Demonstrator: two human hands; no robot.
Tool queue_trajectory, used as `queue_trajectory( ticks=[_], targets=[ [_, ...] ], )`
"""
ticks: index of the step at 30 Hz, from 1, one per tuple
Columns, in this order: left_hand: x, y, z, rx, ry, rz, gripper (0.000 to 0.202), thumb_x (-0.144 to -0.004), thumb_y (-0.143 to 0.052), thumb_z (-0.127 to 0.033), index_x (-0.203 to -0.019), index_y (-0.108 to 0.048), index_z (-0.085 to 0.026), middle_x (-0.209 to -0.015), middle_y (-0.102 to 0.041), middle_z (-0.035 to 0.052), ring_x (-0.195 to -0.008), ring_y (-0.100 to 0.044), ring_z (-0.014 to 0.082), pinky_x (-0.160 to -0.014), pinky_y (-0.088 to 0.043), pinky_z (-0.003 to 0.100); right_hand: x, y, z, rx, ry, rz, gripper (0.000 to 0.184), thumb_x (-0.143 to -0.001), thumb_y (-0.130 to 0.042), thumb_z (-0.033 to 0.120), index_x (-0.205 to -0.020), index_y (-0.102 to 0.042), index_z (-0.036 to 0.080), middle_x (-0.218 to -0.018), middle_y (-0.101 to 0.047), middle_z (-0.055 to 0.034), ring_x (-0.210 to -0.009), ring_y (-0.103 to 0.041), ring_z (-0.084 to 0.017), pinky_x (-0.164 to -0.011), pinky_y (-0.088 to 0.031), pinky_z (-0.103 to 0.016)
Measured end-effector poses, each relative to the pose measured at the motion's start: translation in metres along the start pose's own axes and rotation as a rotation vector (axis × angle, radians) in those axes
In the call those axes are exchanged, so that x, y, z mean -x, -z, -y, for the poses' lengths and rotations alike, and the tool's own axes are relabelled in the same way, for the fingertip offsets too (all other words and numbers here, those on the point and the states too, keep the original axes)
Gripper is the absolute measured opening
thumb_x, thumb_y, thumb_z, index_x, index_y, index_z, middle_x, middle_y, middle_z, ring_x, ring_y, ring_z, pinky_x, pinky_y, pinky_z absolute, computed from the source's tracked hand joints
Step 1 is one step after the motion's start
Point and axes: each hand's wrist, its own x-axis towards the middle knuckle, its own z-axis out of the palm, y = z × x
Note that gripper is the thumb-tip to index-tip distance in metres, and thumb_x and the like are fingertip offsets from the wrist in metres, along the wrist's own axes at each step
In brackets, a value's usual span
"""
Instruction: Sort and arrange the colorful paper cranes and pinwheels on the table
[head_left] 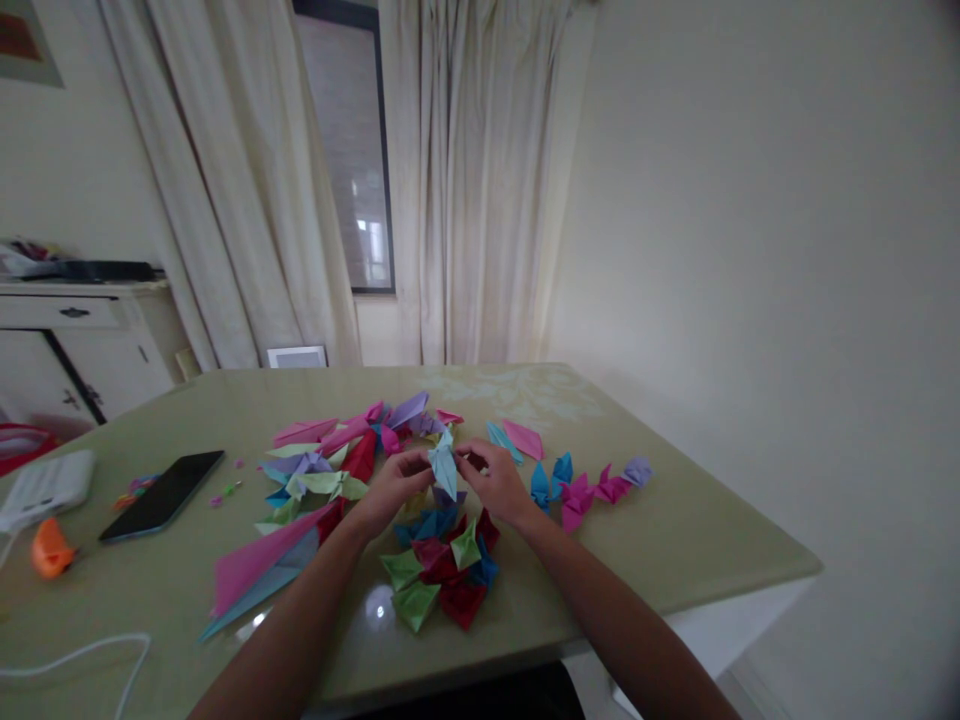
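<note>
A light blue folded paper piece (444, 466) is held up between my two hands over the middle of the table. My left hand (396, 487) pinches its left side, and my right hand (492, 480) pinches its right side. Below my hands lies a cluster of folded paper pieces (442, 565) in red, green and blue. More folded paper in pink, purple, red and pale green (322, 485) is heaped to the left and behind. On the right, several blue and magenta pieces (577, 497) form a row ending in a lilac one.
A black phone (163, 494) lies on the green table (675, 560), with small coloured beads (225, 494) beside it. Farther left are an orange object (51, 549), a white device (46, 490) and a white cable (82, 652). A wall borders the right side.
</note>
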Motion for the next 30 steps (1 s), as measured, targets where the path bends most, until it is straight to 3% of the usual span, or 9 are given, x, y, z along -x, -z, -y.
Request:
queue_trajectory(
  ticks=[5, 7, 10, 13, 17, 22, 24, 27, 30],
  targets=[
    [-0.006, 0.016, 0.005, -0.295, -0.048, -0.123, 0.05, -0.091, -0.063, -0.059, -0.114, -0.077, -0.018, -0.105, -0.08, 0.0117, -0.086, -0.072, 0.0247, -0.076, -0.057, 0.035, -0.01, 0.03, -0.004, 0.106, 0.016, -0.187, 0.029, -0.1, -0.064, 0.043, -0.098, -0.079, 0.019, -0.078, -0.072, -0.0026, -0.063, -0.054, -0.015, -0.06, -0.041, -0.027],
    [-0.008, 0.025, 0.01, -0.443, -0.068, -0.215, 0.04, -0.093, -0.06, -0.048, -0.112, -0.077, -0.018, -0.111, -0.078, 0.0139, -0.099, -0.071, 0.0293, -0.09, -0.056, 0.042, -0.016, 0.055, -0.003, 0.232, -0.002, -0.194, 0.028, -0.101, -0.063, 0.04, -0.103, -0.079, 0.018, -0.084, -0.074, -0.0044, -0.066, -0.055, -0.016, -0.062, -0.042, -0.028],
    [-0.006, 0.035, 0.018, -0.645, -0.08, -0.268, 0.026, -0.087, -0.066, -0.03, -0.108, -0.078, -0.02, -0.124, -0.075, 0.0164, -0.123, -0.065, 0.0366, -0.112, -0.045, 0.052, -0.023, 0.092, -0.001, 0.492, -0.034, -0.041, 0.021, -0.099, -0.064, 0.031, -0.105, -0.079, 0.018, -0.091, -0.076, -0.0062, -0.072, -0.059, -0.017, -0.067, -0.044, -0.028],
    [-0.002, 0.036, 0.025, -0.775, -0.063, -0.229, 0.024, -0.083, -0.069, -0.02, -0.105, -0.078, -0.02, -0.125, -0.075, 0.0178, -0.126, -0.064, 0.038, -0.114, -0.043, 0.053, -0.028, 0.109, -0.002, 0.602, -0.047, 0.158, 0.009, -0.088, -0.073, 0.018, -0.093, -0.081, 0.018, -0.088, -0.076, -0.0054, -0.077, -0.064, -0.018, -0.074, -0.045, -0.028],
    [-0.002, 0.036, 0.031, -0.862, -0.042, -0.187, 0.019, -0.085, -0.068, -0.015, -0.101, -0.076, -0.02, -0.117, -0.078, 0.0144, -0.116, -0.07, 0.0314, -0.106, -0.049, 0.043, -0.032, 0.096, -0.006, 0.708, -0.068, 0.435, 0.015, -0.08, -0.073, 0.008, -0.085, -0.082, 0.019, -0.085, -0.077, -0.0041, -0.079, -0.068, -0.018, -0.074, -0.044, -0.026],
    [-0.007, 0.042, 0.027, -0.888, -0.016, -0.235, 0.007, -0.09, -0.07, -0.026, -0.096, -0.07, -0.022, -0.088, -0.075, 0.0028, -0.083, -0.071, 0.022, -0.077, -0.053, 0.03, -0.03, 0.078, -0.005, 0.836, -0.11, 0.66, 0.029, -0.065, -0.071, -0.005, -0.076, -0.082, 0.019, -0.077, -0.078, -0.0059, -0.074, -0.07, -0.023, -0.07, -0.044, -0.028],
    [-0.008, 0.045, 0.025, -0.901, -0.02, -0.318, 0.01, -0.094, -0.067, -0.03, -0.099, -0.067, -0.022, -0.092, -0.073, 0.0033, -0.085, -0.07, 0.0225, -0.077, -0.052, 0.031, -0.027, 0.077, 0.002, 0.864, -0.104, 0.661, 0.031, -0.068, -0.068, -0.006, -0.081, -0.082, 0.018, -0.085, -0.08, -0.0103, -0.081, -0.072, -0.026, -0.075, -0.046, -0.031],
    [-0.005, 0.045, 0.024, -0.924, -0.044, -0.418, 0.023, -0.093, -0.066, -0.027, -0.115, -0.065, -0.021, -0.114, -0.069, 0.0092, -0.102, -0.069, 0.0261, -0.088, -0.052, 0.035, -0.028, 0.075, 0.016, 0.855, -0.059, 0.595, 0.034, -0.079, -0.062, -0.005, -0.095, -0.082, 0.017, -0.102, -0.08, -0.0141, -0.099, -0.073, -0.029, -0.086, -0.048, -0.034],
    [-0.002, 0.044, 0.028, -0.927, -0.067, -0.438, 0.014, -0.093, -0.061, -0.022, -0.105, -0.069, -0.021, -0.113, -0.066, 0.0102, -0.096, -0.069, 0.0256, -0.087, -0.052, 0.036, -0.035, 0.062, 0.028, 0.79, -0.012, 0.506, 0.032, -0.089, -0.059, 0.001, -0.107, -0.08, 0.018, -0.111, -0.078, -0.0125, -0.105, -0.071, -0.027, -0.093, -0.048, -0.034]
  ],
)
